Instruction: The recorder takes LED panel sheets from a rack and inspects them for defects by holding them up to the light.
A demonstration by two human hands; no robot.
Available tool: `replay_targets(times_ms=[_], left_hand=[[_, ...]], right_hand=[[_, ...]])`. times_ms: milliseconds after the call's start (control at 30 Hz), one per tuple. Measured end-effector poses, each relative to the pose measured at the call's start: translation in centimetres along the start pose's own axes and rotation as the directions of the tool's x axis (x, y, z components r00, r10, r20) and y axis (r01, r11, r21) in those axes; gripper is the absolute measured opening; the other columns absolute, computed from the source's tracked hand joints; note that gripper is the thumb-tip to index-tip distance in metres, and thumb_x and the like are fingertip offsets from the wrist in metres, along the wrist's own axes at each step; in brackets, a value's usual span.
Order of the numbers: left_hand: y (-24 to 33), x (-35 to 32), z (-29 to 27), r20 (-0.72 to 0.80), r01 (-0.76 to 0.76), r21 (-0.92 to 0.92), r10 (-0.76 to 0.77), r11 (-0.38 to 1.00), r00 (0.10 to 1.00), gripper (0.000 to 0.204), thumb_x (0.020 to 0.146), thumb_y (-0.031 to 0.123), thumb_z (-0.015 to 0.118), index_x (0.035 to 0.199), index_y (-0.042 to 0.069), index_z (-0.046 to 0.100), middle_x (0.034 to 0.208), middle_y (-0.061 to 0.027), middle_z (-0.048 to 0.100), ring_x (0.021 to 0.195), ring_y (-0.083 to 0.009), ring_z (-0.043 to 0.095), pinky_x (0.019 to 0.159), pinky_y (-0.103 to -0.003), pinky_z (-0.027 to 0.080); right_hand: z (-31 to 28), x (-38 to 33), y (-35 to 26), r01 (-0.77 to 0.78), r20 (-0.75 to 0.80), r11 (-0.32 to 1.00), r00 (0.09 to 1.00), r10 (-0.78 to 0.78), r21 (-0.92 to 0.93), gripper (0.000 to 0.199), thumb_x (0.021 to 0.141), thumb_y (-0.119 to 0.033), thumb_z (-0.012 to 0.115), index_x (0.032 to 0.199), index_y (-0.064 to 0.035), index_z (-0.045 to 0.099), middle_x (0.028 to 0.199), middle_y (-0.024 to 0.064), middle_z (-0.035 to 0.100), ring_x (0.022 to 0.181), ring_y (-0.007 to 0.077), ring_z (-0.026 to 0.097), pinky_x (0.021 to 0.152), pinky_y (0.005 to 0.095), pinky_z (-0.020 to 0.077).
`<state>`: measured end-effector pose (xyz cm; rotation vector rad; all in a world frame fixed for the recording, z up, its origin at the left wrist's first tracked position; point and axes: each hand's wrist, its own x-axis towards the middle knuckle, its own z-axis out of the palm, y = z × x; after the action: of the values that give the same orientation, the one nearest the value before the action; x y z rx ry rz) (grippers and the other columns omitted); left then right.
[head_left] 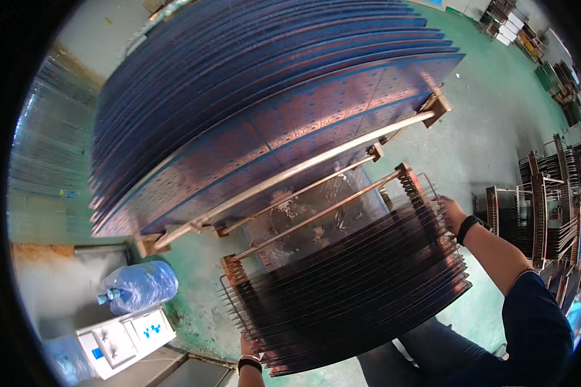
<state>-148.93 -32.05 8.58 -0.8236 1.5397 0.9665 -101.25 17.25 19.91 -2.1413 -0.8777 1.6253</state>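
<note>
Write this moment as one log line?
left hand: grips rack near edge | right hand: grips rack far side | rack: full of dark panels

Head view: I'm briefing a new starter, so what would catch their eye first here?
First, the big stack of blue and copper panels filling the upper middle on a rack. Below it, a rack of dark thin panels, gripped at its sides by the left hand and right hand. A water dispenser with a blue bottle stands lower left.

Both hands, left [248,347] & right [450,211], grip rack [342,284] of dark panels, blue boards [265,109] behind.
</note>
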Motion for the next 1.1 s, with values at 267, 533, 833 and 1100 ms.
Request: replay_targets(times_ms=[267, 533, 833, 1100], left_hand=[[5.2, 7.6, -2.3, 0.124, -0.253, 0.195, 0.232, 0.948, 0.965, 0.030, 0.081, 0.012, 0.042, 0.110, 0.015, 0.046, 0.084, -0.0044, 0.060, 0.072, -0.0195, 0.059, 0.062, -0.040, 0.049], [5.7, 5.7, -0.5, 0.163, -0.368, 0.190, 0.340, 0.910, 0.926, 0.039, 0.089, 0.044, 0.044, 0.110, 0.012, 0.054, 0.086, -0.0031, 0.059, 0.067, -0.0198, 0.056, 0.053, -0.041, 0.049], [0.9, -14.2, 9.8, 0.180, -0.373, 0.393, 0.328, 0.841, 0.928, 0.052, 0.094, 0.035, 0.043, 0.137, 0.008, 0.031, 0.138, -0.0107, 0.036, 0.128, -0.0247, 0.033, 0.102, -0.039, 0.029], [-8.9, -27.4, 22.8, 0.476, -0.371, 0.733, -0.040, 0.570, 0.879, 0.048, 0.094, 0.032, 0.044, 0.134, 0.006, 0.035, 0.133, -0.0118, 0.042, 0.122, -0.0239, 0.040, 0.100, -0.038, 0.033]], right_hand=[[7.1, 5.0, 0.6, 0.080, 0.021, 0.995, 0.997, -0.079, -0.058, 0.027, 0.088, -0.028, 0.048, 0.107, -0.0124, 0.058, 0.080, -0.0023, 0.046, 0.065, 0.0089, 0.036, 0.054, 0.0243, 0.0294], [5.1, 3.6, 1.9, 0.262, 0.124, 0.921, 0.964, -0.236, -0.288, 0.047, 0.091, -0.023, 0.047, 0.135, -0.0075, 0.037, 0.128, 0.0122, 0.049, 0.120, 0.0223, 0.044, 0.098, 0.0310, 0.0349], [-7.1, -5.7, 13.7, 0.471, 0.334, 0.723, 0.880, -0.339, -0.506, 0.031, 0.089, -0.025, 0.048, 0.114, -0.0083, 0.057, 0.092, 0.0121, 0.065, 0.083, 0.0238, 0.062, 0.076, 0.0331, 0.0477], [-21.1, -18.9, 27.8, -0.209, -0.101, 0.976, 0.974, 0.203, -0.058, 0.030, 0.089, -0.018, 0.043, 0.108, -0.0069, 0.062, 0.089, 0.0089, 0.067, 0.074, 0.0155, 0.064, 0.070, 0.0281, 0.0518]])
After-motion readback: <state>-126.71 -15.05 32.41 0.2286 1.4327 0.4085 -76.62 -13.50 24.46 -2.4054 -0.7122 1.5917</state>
